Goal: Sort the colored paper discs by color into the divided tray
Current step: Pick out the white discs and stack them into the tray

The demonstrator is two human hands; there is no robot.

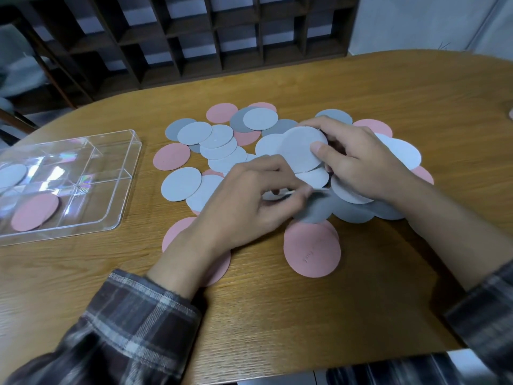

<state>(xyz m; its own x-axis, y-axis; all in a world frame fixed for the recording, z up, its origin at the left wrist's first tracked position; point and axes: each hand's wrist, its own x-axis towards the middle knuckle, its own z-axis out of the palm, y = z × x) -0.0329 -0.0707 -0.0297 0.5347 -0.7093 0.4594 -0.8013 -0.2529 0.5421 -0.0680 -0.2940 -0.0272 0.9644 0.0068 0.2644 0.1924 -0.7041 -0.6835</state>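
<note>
Both hands were in over the heap of discs [219, 143] spread across the middle of the counter [277, 315], a mix of pink, pale blue and darker grey. The right hand [361, 165] gripped a fan of pale blue discs [299, 151], thumb pressed on top and fingers curled behind. The left hand [249, 201], blurred, had its fingers curled in, pinching the edge of a grey disc [313, 209] just below that fan.

Off to the left sat the clear divided tray [136, 151], well apart from the heap. One pale blue disc [11, 175] lay in a far-left compartment and one pink disc [34, 208] in a near one. Nearest on the counter, a big pink disc [312, 250] lay flat between the two wrists. Plaid sleeves [138, 315] covered both forearms.
</note>
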